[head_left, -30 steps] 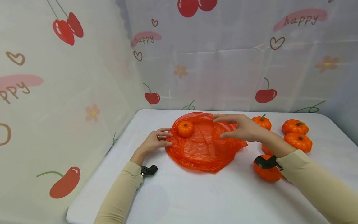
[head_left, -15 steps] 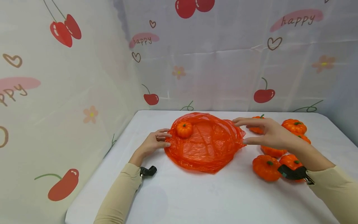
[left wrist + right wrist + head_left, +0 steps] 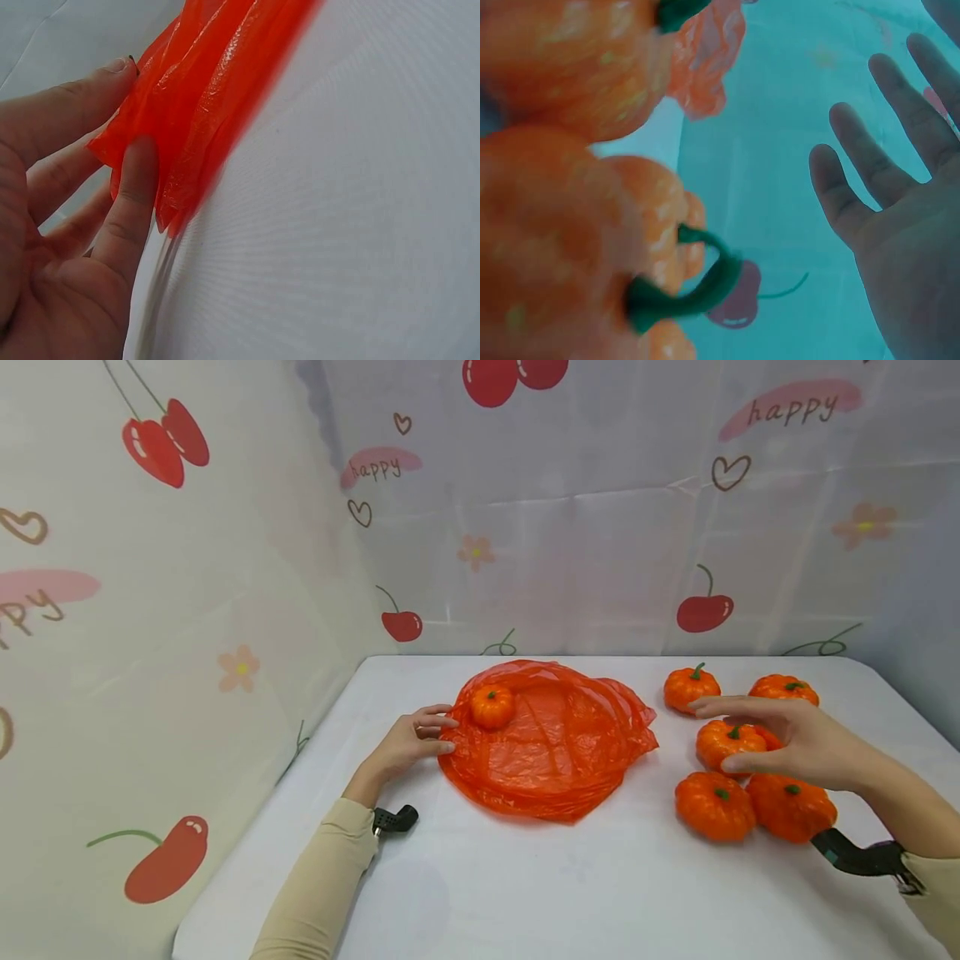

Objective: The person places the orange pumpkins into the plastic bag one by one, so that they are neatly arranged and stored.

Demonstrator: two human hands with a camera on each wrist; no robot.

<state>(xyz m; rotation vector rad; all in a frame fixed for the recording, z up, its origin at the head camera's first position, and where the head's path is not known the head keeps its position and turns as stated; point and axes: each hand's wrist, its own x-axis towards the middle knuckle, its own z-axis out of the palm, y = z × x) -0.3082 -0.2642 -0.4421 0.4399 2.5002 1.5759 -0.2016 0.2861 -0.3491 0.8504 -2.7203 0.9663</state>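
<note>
A red plastic bag (image 3: 558, 760) lies spread on the table with one small orange toy pumpkin (image 3: 492, 707) on its left part. At the bag's left edge, my left hand (image 3: 408, 743) holds the rim. In the left wrist view the thumb (image 3: 135, 191) lies in front of the gathered film, other fingers behind it. My right hand (image 3: 802, 747) hovers over the group of pumpkins on the right, fingers apart and nothing in them. Nearest below it is a pumpkin (image 3: 723, 742) with a green stem. The right wrist view shows pumpkins (image 3: 562, 240) close beside the spread hand (image 3: 907, 202).
Around the right hand sit more pumpkins: one at the back (image 3: 690, 689), one behind the hand (image 3: 783, 687), and two in front, a left one (image 3: 715, 807) and a right one (image 3: 793, 810). Printed curtains (image 3: 570, 560) stand behind and left of the white table (image 3: 540, 893).
My right hand has moved right, from above the bag to above the pumpkins, staying empty. My left hand keeps its place at the bag's edge.
</note>
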